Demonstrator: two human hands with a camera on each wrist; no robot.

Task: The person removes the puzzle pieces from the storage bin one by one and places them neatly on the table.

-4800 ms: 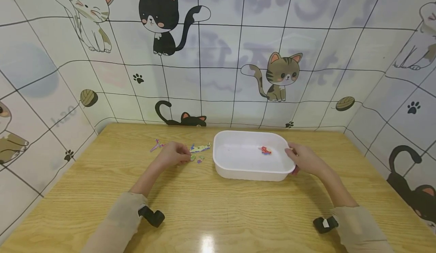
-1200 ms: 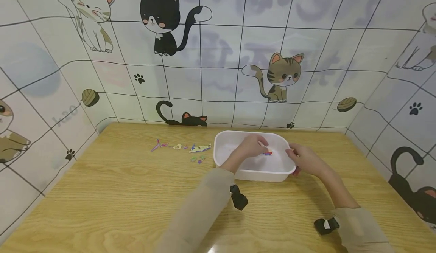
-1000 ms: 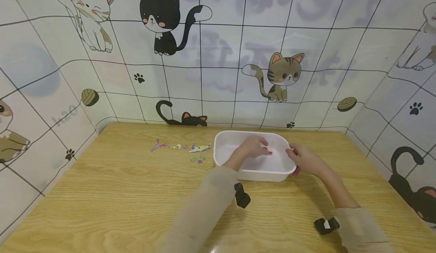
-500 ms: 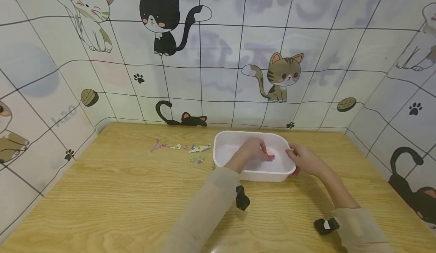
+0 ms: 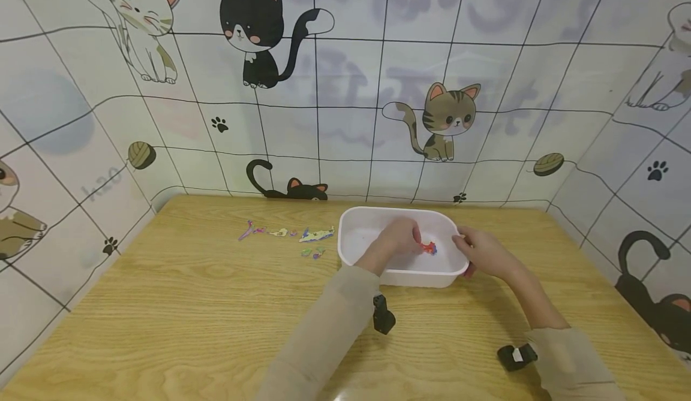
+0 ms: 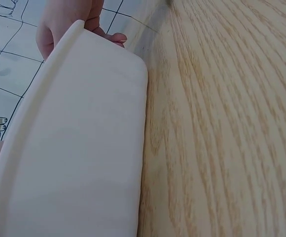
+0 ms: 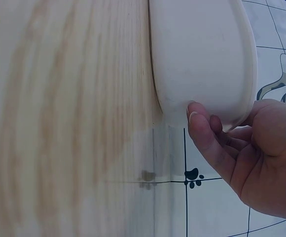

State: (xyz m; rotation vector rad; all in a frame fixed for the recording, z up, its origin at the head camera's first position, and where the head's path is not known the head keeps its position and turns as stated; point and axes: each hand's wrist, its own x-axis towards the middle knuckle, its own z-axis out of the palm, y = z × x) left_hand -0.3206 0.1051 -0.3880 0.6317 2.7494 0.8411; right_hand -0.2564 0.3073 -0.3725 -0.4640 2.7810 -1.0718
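Note:
A white plastic tray (image 5: 372, 273) stands on the table, its near outer wall filling much of the left wrist view. My right hand (image 5: 486, 251) grips the tray's right end, thumb at the rim and fingers curled beneath it; the right wrist view shows the same hold. Inside the tray, my left hand (image 5: 399, 236) reaches down with bent fingers and pinches a small flat red-and-blue cutout (image 5: 429, 248), which looks like a sticker. The left fingertips are partly hidden, and the tray wall blocks them in the left wrist view.
Left of the tray lie several flat cutouts: a long yellow-and-blue one (image 5: 317, 234), a small yellow one (image 5: 279, 232), a purple-pink one (image 5: 246, 230) and green-purple bits (image 5: 317, 253). A cat-patterned wall (image 5: 345, 149) borders the wooden table (image 5: 216, 305).
My left hand has moved from the cutouts on the table into the tray. The red-and-blue cutout has turned and shifted slightly nearer under its fingers. My right hand has stayed on the tray.

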